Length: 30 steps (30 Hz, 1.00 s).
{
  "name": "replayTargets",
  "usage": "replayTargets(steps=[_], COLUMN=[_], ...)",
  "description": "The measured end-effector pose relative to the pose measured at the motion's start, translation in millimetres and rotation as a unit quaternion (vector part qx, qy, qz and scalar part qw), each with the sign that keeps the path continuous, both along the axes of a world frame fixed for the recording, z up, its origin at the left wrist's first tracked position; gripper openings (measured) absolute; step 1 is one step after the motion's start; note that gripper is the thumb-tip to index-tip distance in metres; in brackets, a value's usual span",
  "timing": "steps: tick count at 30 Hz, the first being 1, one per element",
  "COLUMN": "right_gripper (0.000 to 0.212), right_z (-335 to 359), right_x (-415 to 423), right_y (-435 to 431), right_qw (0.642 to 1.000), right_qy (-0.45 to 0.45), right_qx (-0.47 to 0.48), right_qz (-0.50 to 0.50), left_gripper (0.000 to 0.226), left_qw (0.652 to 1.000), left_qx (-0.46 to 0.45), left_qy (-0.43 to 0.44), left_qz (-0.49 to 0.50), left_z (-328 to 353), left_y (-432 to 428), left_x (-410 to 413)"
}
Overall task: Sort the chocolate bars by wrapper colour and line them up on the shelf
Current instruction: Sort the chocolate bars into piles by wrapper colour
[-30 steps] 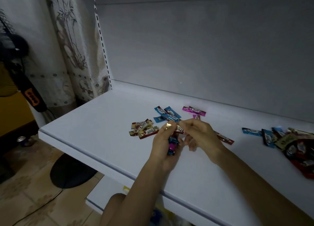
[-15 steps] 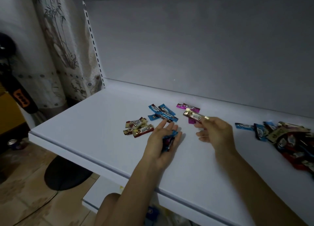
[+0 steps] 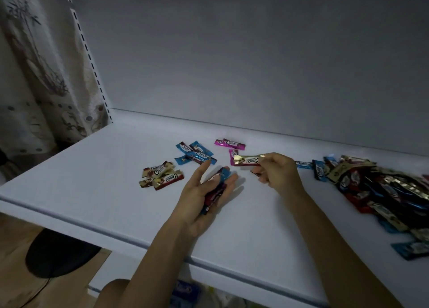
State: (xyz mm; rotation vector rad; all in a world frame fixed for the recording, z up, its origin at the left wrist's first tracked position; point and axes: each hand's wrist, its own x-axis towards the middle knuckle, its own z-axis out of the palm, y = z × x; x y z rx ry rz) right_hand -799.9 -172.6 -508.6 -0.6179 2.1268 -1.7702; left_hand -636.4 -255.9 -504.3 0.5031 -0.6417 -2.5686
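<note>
Step in hand: sorting, one bar at a time. The right hand (image 3: 276,173) pinches a gold-ended bar (image 3: 247,161) by its right end between thumb and fingers, holding it level just above the shelf (image 3: 116,180), over the near bar of the pink group (image 3: 229,144). The left hand (image 3: 199,198) lies palm up with fingers nearly straight, carrying a handful of bars (image 3: 214,188) – dark, blue and red wrappers, count not legible.

Judgement: the held wrapper matches the gold-and-brown group (image 3: 160,175), not the pink beneath it. The next move calls for a carry leftward and a set-down beside that group, aligned with it.

Obstructions: the left hand and the blue group (image 3: 195,154) lie between bar and destination – the bar should pass above both. Groups are loose clusters, not yet rows.

Surroundings: a large unsorted heap (image 3: 371,187) at right; a patterned curtain (image 3: 34,75) and slotted upright (image 3: 90,59) at left.
</note>
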Motion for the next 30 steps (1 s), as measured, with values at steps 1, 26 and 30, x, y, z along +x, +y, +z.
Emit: replayTargets(steps=[1,26,30], right_gripper=[0.012,0.02,0.019], right_z=[2.7,6.1,4.6], right_x=[7.3,86.4,69.3], right_y=[-0.9,-29.3,-18.3], right_qw=[1.0,0.98,0.987], right_qy=[-0.006,0.052,-0.028], right_qx=[-0.012,-0.008,-0.01], right_qz=[0.02,0.19,0.158], left_gripper=[0.042,0.024,0.046], left_qw=[1.0,0.986,0.986], left_qx=[-0.004,-0.121,-0.147], left_qy=[0.007,-0.051,-0.056], left_qz=[0.007,0.105,0.054], left_z=[1.6,-0.1,5.5], left_y=[1.9,-3.5,11.7], left_x=[2.4,21.9,0.0])
